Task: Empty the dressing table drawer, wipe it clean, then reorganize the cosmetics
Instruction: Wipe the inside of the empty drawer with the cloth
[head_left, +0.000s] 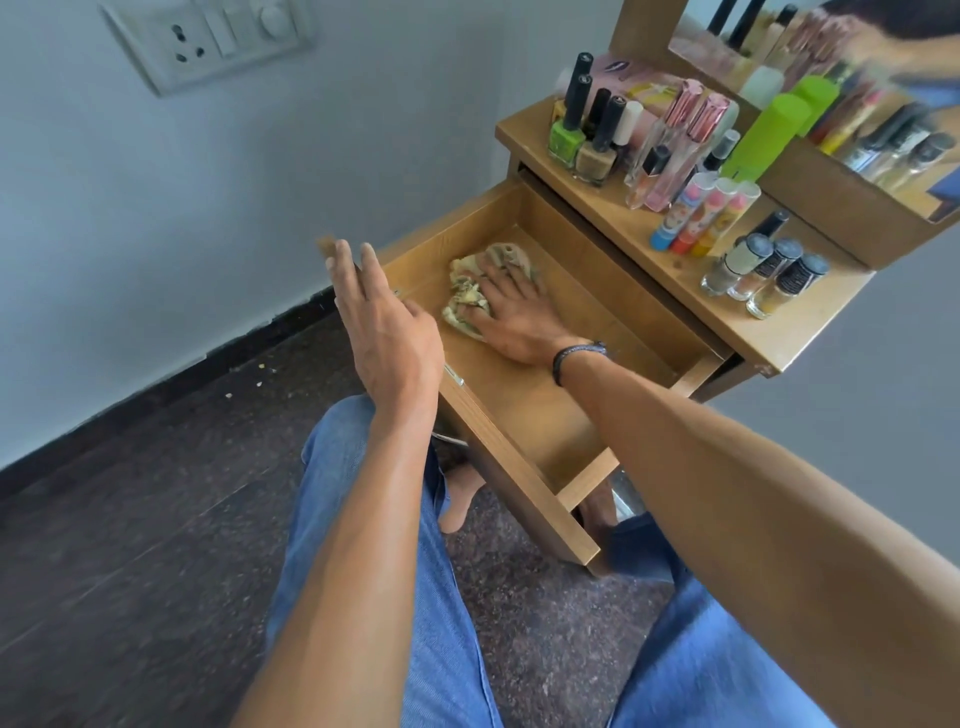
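The drawer (524, 415) stands pulled out, bare but for a crumpled cloth (470, 291) on its floor under the right hand (514, 319), whose grip lies spread and flat, fingers pressing the cloth, not closed around it. The left hand (384, 322) hovers just left of it above the drawer's front edge, grip apart, holding nothing. Beyond the right hand, the cosmetics crowd the surface (779, 332): nail polish bottles (582, 130), perfume vials (670, 150), a green bottle (766, 137)
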